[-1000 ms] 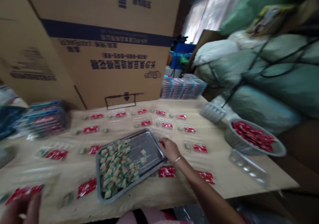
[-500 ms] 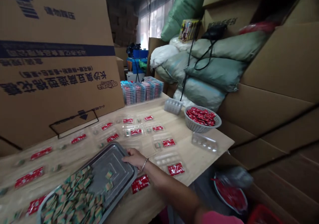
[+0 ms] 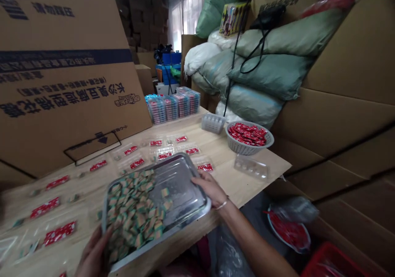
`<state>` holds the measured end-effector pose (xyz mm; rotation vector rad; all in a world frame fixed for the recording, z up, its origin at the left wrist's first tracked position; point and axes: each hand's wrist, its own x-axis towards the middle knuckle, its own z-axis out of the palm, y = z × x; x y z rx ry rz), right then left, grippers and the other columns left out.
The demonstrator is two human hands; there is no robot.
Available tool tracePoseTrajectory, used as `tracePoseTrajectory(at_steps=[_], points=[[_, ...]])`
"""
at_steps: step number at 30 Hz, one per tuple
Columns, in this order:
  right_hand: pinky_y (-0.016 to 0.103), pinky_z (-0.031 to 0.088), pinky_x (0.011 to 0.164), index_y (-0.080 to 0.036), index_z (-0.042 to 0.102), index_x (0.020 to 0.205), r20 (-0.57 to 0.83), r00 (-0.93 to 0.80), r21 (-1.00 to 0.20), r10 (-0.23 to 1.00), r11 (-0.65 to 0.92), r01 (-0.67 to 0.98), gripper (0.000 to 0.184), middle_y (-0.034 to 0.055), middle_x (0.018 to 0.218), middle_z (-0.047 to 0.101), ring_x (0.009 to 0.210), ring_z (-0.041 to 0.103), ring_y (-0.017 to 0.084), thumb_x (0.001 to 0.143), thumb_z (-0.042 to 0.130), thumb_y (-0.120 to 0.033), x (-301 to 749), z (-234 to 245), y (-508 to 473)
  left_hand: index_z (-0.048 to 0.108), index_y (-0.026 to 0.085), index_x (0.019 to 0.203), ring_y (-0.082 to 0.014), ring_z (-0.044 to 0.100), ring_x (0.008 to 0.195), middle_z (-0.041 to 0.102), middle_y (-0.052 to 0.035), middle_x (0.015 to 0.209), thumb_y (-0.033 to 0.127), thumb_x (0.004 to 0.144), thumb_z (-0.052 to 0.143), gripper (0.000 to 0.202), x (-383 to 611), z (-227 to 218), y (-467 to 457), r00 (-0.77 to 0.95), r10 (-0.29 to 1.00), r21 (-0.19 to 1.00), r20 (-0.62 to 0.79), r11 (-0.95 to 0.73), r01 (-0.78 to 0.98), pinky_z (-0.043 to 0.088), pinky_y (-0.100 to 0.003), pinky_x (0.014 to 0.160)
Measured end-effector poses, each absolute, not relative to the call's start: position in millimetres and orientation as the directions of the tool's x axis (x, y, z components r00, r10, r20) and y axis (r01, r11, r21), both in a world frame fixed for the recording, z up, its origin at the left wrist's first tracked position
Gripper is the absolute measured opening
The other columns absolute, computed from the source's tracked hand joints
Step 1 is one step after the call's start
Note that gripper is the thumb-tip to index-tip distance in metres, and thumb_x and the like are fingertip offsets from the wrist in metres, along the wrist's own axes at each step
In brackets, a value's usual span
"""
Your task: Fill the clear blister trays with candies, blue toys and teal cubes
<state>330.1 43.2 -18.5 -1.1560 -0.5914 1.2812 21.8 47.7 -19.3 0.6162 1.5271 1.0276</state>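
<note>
A: What is held by the hands?
B: The tray (image 3: 182,176) is held by both. Its right edge is gripped by the right hand (image 3: 211,189), with the thumb laid over the rim. Its left end, near the body, is gripped by the left hand (image 3: 95,250); this hand is a little blurred, and its fingers below the rim are hidden.
A: Where is the tray placed?
B: It is seen in front of the body, over the near edge of the surface (image 3: 237,190). Whether the surface is touched by it cannot be told.
A: And what is carried in it?
B: Many small pieces (image 3: 132,205) are heaped in the left part. Near the middle, a few are seen lying apart from the heap.
A: What is laid around?
B: Red packets (image 3: 60,232) are spread in rows. To the right, a basket (image 3: 247,148) is filled with more of them, and beside it a clear holder (image 3: 251,168) is found.
</note>
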Motion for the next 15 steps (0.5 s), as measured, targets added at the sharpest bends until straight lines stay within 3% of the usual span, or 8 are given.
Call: tracePoseTrajectory(at_steps=[5,7,12,13,15], points=[[0.022,0.045,0.054,-0.019,0.056,0.074,-0.275,0.27,-0.893,0.923,-0.141,-0.427,0.032,-0.0033,0.064,0.062,0.055,0.057,0.012,0.058,0.074,-0.04,381,-18,2,0.056,0.027,0.116,-0.0225,0.07,0.074,0.073,-0.0046,0.089,0.024,0.068,0.068,0.049,89,-4,44,-0.011,0.817,0.803,-0.576,0.564,-0.191,0.057,-0.031,0.061],[0.021,0.045,0.053,-0.019,0.055,0.072,-0.267,0.351,-0.899,0.898,-0.1,-0.427,0.029,-0.0016,0.067,0.063,0.057,0.058,0.012,0.064,0.071,-0.041,414,-17,-4,0.056,0.027,0.117,-0.0238,0.07,0.076,0.073,-0.0056,0.091,0.024,0.071,0.067,0.047,104,-4,45,0.032,0.786,0.768,-0.617,0.61,-0.195,0.058,-0.034,0.062],[0.018,0.043,0.044,-0.021,0.053,0.077,-0.292,0.745,-0.897,0.6,0.098,-0.43,0.017,0.0015,0.075,0.064,0.054,0.059,0.01,0.076,0.061,-0.035,503,4,-1,0.058,0.027,0.116,-0.0263,0.07,0.073,0.073,-0.0061,0.088,0.025,0.071,0.066,0.045,128,-5,54,0.09,0.753,0.729,-0.652,0.655,-0.201,0.057,-0.036,0.056],[0.019,0.044,0.044,-0.021,0.054,0.078,-0.288,0.743,-0.897,0.604,0.101,-0.43,0.018,0.0027,0.075,0.065,0.056,0.06,0.011,0.078,0.058,-0.038,510,8,0,0.058,0.027,0.116,-0.0259,0.07,0.071,0.073,-0.0059,0.087,0.024,0.07,0.067,0.048,133,-3,57,0.074,0.769,0.749,-0.635,0.636,-0.185,0.057,-0.035,0.054],[0.024,0.049,0.049,-0.02,0.057,0.085,-0.276,0.618,-0.893,0.736,0.041,-0.448,0.026,0.0056,0.08,0.067,0.065,0.064,0.015,0.079,0.055,-0.045,508,13,0,0.057,0.026,0.117,-0.0248,0.07,0.067,0.073,-0.0052,0.086,0.022,0.067,0.069,0.051,147,1,65,0.026,0.8,0.791,-0.6,0.597,-0.135,0.056,-0.033,0.051]])
